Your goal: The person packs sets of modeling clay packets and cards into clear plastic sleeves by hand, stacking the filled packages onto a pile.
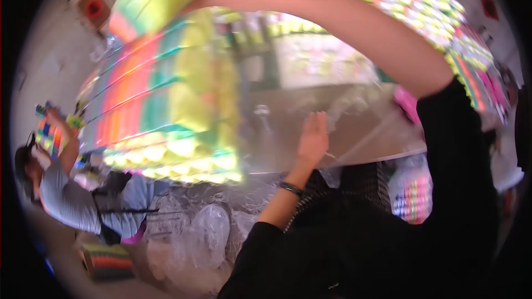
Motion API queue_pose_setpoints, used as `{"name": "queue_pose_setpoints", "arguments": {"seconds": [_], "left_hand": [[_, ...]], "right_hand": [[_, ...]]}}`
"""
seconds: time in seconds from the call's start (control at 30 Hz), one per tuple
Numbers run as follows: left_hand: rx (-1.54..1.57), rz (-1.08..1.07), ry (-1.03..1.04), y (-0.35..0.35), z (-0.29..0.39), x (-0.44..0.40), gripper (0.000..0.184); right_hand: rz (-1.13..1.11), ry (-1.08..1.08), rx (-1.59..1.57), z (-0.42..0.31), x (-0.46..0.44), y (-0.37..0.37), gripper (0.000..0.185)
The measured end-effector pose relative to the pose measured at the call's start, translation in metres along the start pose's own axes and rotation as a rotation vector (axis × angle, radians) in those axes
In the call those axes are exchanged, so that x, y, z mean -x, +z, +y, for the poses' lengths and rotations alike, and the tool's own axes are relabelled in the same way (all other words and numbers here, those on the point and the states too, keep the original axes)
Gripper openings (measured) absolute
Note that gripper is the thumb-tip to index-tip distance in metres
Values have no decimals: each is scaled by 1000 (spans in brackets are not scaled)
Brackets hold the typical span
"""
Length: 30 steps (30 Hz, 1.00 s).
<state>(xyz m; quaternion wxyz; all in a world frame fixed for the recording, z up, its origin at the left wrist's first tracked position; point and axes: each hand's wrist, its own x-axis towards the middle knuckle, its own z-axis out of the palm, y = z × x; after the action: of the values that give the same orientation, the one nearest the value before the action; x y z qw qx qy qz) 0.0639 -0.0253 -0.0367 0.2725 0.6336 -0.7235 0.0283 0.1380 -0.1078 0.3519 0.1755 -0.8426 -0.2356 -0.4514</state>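
We are seeing the striped pack (158, 1) in the upper left of the frame, just above a tall stack (166, 86) and overlapping its top edge in the view. Its long axis is slanting from lower left to upper right. The right forearm (327, 11) is arching across the top of the frame and meeting the pack at the wrist, so the right hand is the nearer one — but the pack and the blur are hiding it, and we cannot tell whether it is gripping. The left hand (314, 135) is lying well apart, near the middle of the frame — stretched out flat over the table (349, 141), gripping nothing, with the pack up and to its left.

The pack is showing smooth bands of yellow, green and orange. The stack is repeating such bands under shiny clear wrapping, its lower edge bulging with rounded yellow ends. The tabletop is looking smooth and brown, with a crumpled see-through film (354, 99) catching light. More bright, lumpy packs (410, 8) are filling the upper right. In the lower left, thin plastic bags (210, 232) are lying creased, and another person (69, 199) is sitting beyond them.
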Motion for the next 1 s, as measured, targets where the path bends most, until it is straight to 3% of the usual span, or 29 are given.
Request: {"name": "queue_pose_setpoints", "arguments": {"seconds": [0.07, 0.13, 0.23, 0.3, 0.37, 0.4, 0.43, 0.47, 0.57, 0.6, 0.63, 0.7, 0.73, 0.77, 0.83, 0.9, 0.97, 1.0], "left_hand": [[-93, -7, 151, 24, -15, 10, 50], [-13, -55, 132, 5, -4, 4, 46], [-7, -32, 162, 12, -7, 2, 46], [2, -53, 176, 7, -5, 6, 45], [-79, -147, 198, 9, -9, 5, 46], [-72, -161, 209, 9, -10, 4, 46], [-84, -206, 207, 8, -12, 4, 46], [-99, -250, 204, 4, -11, 5, 47], [-67, -286, 152, -15, 0, 3, 46], [-34, -280, 115, -19, 4, 3, 46], [-37, -282, 114, -20, 8, 3, 46], [-185, -247, 134, -23, 12, 5, 43], [-193, -253, 136, -18, 10, 7, 43], [-116, -177, 55, -7, 7, 9, 42], [-42, -106, -11, -4, 5, 8, 42], [401, -100, -263, -13, 13, 3, 47], [516, -134, -324, -13, 12, 2, 47], [428, -146, -272, -13, 16, 5, 47]], "right_hand": [[92, 527, -229, -63, 125, -54, 45], [373, 911, -519, -139, 252, -71, 45], [908, 1045, -1005, -245, 386, -39, 45], [1075, 1166, -1060, -301, 437, -11, 45], [990, 1397, -874, -343, 469, 3, 50], [818, 1476, -717, -358, 479, 3, 55], [566, 1452, -526, -365, 470, -3, 61], [296, 1285, -300, -365, 447, -17, 61], [363, 1360, -838, -368, 498, -44, 57], [510, 1733, -1088, -361, 497, -58, 62], [817, 1499, -1243, -346, 480, -54, 74], [753, 1484, -1045, -323, 478, -36, 83], [565, 1659, -925, -314, 448, -39, 86], [573, 1653, -931, -314, 448, -44, 86], [322, 1571, -910, -317, 456, -60, 85], [145, 1517, -985, -325, 464, -92, 81], [86, 1565, -1035, -325, 458, -104, 80], [72, 1546, -900, -318, 458, -99, 77]]}}
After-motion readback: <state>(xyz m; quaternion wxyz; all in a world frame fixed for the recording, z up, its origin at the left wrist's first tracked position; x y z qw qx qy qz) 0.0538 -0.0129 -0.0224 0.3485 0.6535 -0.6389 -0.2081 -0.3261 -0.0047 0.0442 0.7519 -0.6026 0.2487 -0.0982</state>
